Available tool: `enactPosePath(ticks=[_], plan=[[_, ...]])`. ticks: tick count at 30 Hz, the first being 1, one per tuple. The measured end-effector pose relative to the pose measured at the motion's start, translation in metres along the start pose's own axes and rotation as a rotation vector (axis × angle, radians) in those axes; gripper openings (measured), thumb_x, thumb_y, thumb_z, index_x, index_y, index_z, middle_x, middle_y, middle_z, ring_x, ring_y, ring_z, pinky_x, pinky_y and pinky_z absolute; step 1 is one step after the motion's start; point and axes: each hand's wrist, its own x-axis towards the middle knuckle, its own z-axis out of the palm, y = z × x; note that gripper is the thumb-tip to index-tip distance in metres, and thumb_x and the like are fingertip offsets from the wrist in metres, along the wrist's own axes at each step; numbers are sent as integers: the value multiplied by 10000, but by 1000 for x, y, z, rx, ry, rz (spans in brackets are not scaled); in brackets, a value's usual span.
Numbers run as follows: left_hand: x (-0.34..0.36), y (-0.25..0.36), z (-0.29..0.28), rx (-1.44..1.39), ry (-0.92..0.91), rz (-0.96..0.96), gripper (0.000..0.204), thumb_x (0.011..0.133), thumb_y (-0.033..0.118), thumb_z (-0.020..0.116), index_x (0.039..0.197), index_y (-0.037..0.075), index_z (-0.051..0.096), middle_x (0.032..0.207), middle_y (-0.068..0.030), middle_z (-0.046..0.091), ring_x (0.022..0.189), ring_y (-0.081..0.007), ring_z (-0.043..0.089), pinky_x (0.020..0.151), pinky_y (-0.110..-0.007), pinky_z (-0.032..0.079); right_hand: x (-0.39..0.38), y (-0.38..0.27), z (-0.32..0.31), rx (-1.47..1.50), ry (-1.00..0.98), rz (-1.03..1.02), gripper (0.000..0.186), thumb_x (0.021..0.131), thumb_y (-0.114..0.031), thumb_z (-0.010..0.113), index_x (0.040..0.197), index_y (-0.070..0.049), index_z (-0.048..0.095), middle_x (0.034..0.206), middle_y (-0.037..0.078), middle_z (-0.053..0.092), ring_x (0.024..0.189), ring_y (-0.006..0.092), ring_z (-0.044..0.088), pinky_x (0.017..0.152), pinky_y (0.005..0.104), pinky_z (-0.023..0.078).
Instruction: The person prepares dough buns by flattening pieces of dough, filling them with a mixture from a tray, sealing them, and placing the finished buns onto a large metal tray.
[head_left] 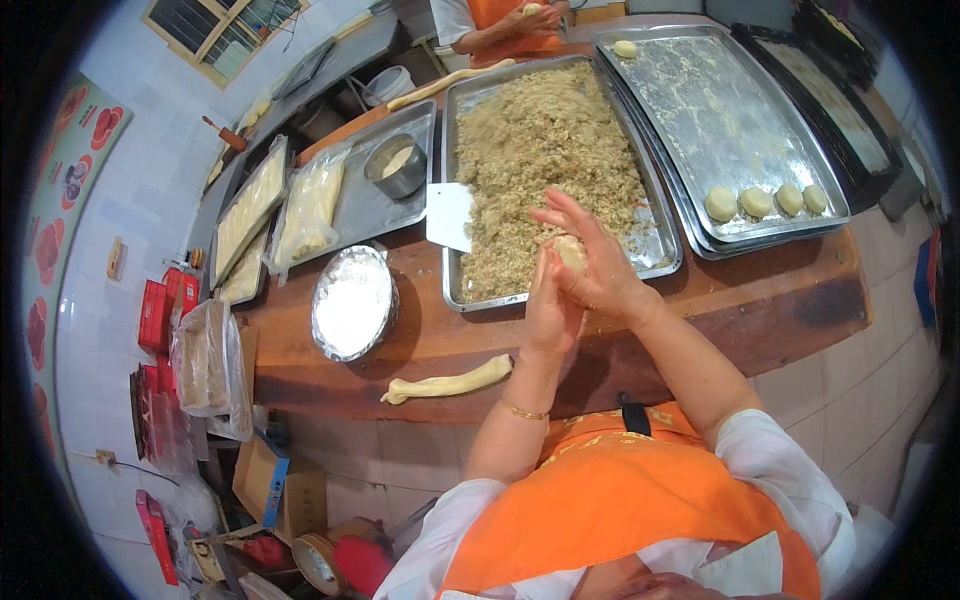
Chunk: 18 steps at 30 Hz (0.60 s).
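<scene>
A pale dough ball [571,254] sits between my two palms, above the near edge of a metal tray of crumbly brown filling [550,150]. My left hand [552,312] cups it from below and the left, its fingers partly hidden. From the right, my right hand [604,272] presses against the ball, fingers stretched toward the filling. A rope of dough [447,381] lies on the wooden table left of my left forearm. A white scraper [449,217] rests at the tray's left edge.
Left of the filling stand a bowl of white flour [353,303] and a tray with a metal bowl [396,168] and plastic-wrapped dough [310,205]. On the right, a floured tray [700,130] carries several round dough pieces [755,202]. Across the table, a co-worker's hand [533,9] holds dough.
</scene>
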Motion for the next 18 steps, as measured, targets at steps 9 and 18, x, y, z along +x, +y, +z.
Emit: enactPosePath(ticks=[9,18], plan=[[-15,-9,15,-27,63,122,514,1071,491,392,1383,85,441,1253,-38,544,1167,-172,547,978,-345,478,-11,-7,-3,-42,-35,65,424,974,-330,601,1303,-62,606,1015,98,739,1008,304,668,1049,447,426],[-27,-8,20,50,264,81,547,1046,517,449,1380,84,452,1260,-40,571,1121,-181,592,936,-328,497,-20,-8,2,-237,-106,-25,429,1018,-417,503,1259,-94,650,1066,76,747,1099,288,642,1098,458,381]])
